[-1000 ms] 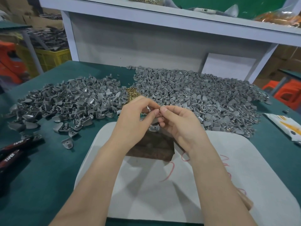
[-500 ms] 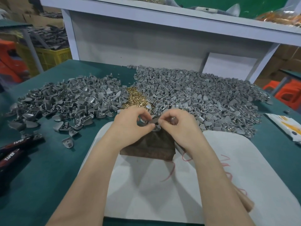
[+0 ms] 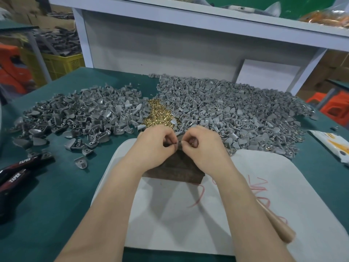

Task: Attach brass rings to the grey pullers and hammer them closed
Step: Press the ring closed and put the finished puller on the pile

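A head-worn camera looks down on two bare forearms reaching forward over a green counter (image 3: pixel 56 195). The left hand (image 3: pixel 153 146) and the right hand (image 3: pixel 204 148) meet knuckle to knuckle above the far edge of a dark brown block (image 3: pixel 175 171), which sits on a white mat (image 3: pixel 188 220) marked with red scribbles. The fingers (image 3: pixel 170 140) of both hands are curled tight, and their tips pinch one small grey puller (image 3: pixel 178 140) from either side, so that only a sliver of it shows in the narrow gap between the hands. Whether a ring is already on it is too small to tell. Just beyond the hands lies a little heap of brass rings (image 3: pixel 159 114), wedged between two broad spreads of loose grey pieces: the left pile (image 3: pixel 75 114) and the larger right pile (image 3: pixel 236 114). A wooden hammer handle (image 3: pixel 279 225) lies on the mat beside the right forearm and is partly hidden by it. Black pliers (image 3: pixel 18 171) with red-trimmed handles rest at the counter's left edge, and a white packet (image 3: pixel 332 142) lies at its right edge. A white shelf (image 3: pixel 188 19) rises behind the counter.
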Available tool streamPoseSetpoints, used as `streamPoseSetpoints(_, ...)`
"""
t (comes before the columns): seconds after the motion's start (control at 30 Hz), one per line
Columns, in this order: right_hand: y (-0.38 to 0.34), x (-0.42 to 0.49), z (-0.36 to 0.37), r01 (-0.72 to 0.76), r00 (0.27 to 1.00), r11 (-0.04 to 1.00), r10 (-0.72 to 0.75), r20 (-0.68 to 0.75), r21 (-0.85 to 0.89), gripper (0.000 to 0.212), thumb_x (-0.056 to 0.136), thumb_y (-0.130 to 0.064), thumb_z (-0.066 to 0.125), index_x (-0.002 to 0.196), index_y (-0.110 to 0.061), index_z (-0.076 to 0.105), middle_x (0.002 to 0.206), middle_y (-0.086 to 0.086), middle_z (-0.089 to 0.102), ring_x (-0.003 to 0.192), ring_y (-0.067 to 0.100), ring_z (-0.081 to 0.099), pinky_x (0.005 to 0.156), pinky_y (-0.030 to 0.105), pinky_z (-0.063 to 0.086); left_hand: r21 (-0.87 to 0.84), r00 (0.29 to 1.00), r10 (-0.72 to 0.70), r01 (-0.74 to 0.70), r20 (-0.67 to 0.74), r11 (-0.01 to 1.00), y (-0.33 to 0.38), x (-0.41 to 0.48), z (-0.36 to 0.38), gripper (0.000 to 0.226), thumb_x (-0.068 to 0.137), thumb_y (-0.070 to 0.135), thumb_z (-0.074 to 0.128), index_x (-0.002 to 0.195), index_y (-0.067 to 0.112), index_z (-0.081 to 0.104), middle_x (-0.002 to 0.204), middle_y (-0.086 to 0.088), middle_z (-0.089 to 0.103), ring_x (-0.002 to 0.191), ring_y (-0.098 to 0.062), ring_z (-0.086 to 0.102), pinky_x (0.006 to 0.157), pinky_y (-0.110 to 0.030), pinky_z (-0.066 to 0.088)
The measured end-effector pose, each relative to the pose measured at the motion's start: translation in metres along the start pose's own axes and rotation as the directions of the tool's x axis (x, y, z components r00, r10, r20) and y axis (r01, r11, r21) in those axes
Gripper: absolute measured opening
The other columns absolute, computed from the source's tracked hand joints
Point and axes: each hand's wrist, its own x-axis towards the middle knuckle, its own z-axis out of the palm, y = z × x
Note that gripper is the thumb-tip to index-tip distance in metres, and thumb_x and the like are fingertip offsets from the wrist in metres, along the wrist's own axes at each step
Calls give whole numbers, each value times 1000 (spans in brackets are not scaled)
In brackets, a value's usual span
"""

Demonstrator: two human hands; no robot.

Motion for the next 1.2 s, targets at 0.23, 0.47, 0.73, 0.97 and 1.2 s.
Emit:
streamPoseSetpoints(0.23, -6, 4, -3, -84, 992, 995, 89, 88, -53, 5, 83, -16, 60, 79, -14, 60, 68, -8, 45, 71, 14, 45, 62, 28, 33, 7, 999, 28, -28, 15, 1000, 2, 1, -1, 7, 84, 17, 68, 79, 20, 63, 90, 0, 60, 85, -16, 56, 83, -37, 48)
streamPoseSetpoints(0.47, -5, 5, -4, -115, 988, 992, 119, 98, -43, 6, 84, -18, 60, 79, -16, 59, 63, -9, 46, 68, 14, 45, 53, 26, 33, 14, 1000, 26, -26, 5, 1000, 3, 0, 0, 4, 83, 18, 68, 81, 17, 65, 89, 0, 59, 86, -18, 57, 85, -40, 47)
streamPoseSetpoints(0.73, 0, 1, -2, -102, 992, 995, 101, 79, 4, 10, 87, -18, 61, 78, -20, 60, 66, -10, 51, 69, 11, 49, 57, 14, 36, 15, 1000, 23, -23, 0, 1000, 2, 0, -1, 8, 83, 22, 68, 78, 23, 63, 88, 3, 60, 87, -16, 57, 86, -40, 47)
streamPoseSetpoints(0.97, 7, -1, -7, -105, 994, 981, 98, 50, 164, 17, 90, -11, 59, 98, -18, 72, 91, -4, 68, 87, 14, 63, 86, 30, 49, 25, 1000, 30, -30, -3, 999, 1, 0, -1, 11, 83, 24, 69, 77, 26, 60, 83, 9, 56, 83, -12, 54, 85, -37, 47)
streamPoseSetpoints(1.2, 3, -2, -3, -4, 1000, 997, 3, 18, 75, 13, 86, -12, 65, 96, -17, 71, 89, -2, 58, 78, 6, 55, 78, 15, 42, 26, 999, 31, -31, 8, 999, 1, 0, -1, 11, 84, 26, 68, 78, 25, 60, 84, 10, 55, 85, -13, 54, 86, -40, 47)
